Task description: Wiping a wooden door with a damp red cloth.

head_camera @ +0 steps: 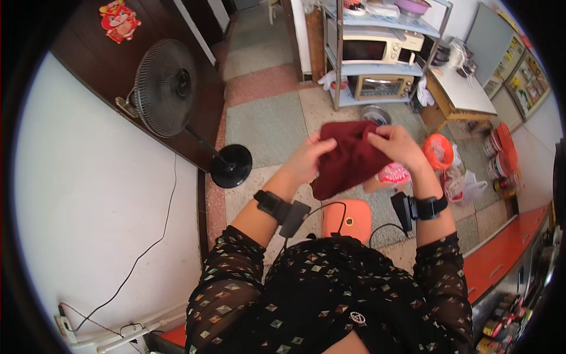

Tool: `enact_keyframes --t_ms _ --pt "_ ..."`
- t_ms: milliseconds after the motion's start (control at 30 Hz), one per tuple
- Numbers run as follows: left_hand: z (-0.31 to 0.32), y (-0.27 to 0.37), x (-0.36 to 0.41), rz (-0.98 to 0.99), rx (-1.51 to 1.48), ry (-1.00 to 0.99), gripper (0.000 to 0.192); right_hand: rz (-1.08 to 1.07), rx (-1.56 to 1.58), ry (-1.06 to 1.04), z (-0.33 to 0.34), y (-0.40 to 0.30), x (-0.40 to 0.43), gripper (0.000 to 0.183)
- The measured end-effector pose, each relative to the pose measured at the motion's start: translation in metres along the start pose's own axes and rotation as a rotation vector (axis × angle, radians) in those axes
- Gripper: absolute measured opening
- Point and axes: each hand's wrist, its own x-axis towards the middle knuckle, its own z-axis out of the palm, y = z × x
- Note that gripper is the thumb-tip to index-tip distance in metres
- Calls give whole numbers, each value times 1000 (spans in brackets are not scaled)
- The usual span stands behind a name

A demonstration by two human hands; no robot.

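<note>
A dark red cloth hangs spread between my two hands, in front of my body. My left hand pinches its left edge between thumb and fingers. At the upper right corner my right hand grips the fabric, with the thumb on top. Part of the cloth is creased, and its lower left corner droops. Below it stands an orange plastic stool with a hole in its top. Black devices with cables are strapped to both wrists.
A black standing fan is at the left beside a dark door. Shelves with a microwave oven and a toaster oven stand ahead. On the floor at the right are an orange bucket and plastic bags. Red cabinets line the lower right.
</note>
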Motion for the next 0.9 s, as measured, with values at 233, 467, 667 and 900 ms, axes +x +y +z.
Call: enact_keyframes --t_ms 233,467,667,900 --pt "-37 22 4 191 -71 291 25 159 771 299 -4 30 2 28" --pt "-77 47 2 224 236 536 23 -76 930 456 -2 26 0 35" --pt "-68 64 12 269 559 490 18 202 1238 220 -4 26 -6 46" --pt "-67 80 17 287 724 394 18 305 1340 196 18 53 -10 48"
